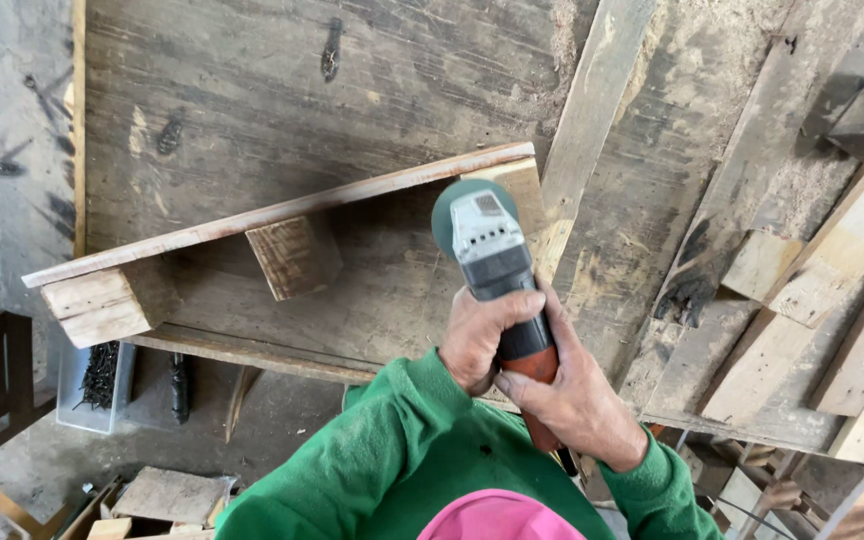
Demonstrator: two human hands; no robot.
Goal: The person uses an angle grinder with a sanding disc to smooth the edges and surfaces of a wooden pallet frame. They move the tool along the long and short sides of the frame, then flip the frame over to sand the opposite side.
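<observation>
- A pallet (282, 250) stands on edge on the bench (252, 90).
- A grinder (492, 260) sits at the pallet's right end, gripped by the left hand (482, 335) and right hand (577, 395).
- A box of nails (97, 380) lies below the pallet's left end.
- Planks (852, 300) are stacked at the right.

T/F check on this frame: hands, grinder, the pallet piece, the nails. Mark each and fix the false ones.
1. Both hands hold the angle grinder. True: left hand and right hand wrap its body.
2. The grinder lies loose on the workbench. False: it is held, head at the pallet piece.
3. The pallet piece has wooden blocks under a thin board. True.
4. The sleeves are blue. False: green.
5. The tray of nails sits on the pallet piece. False: below the bench edge, left.
</observation>
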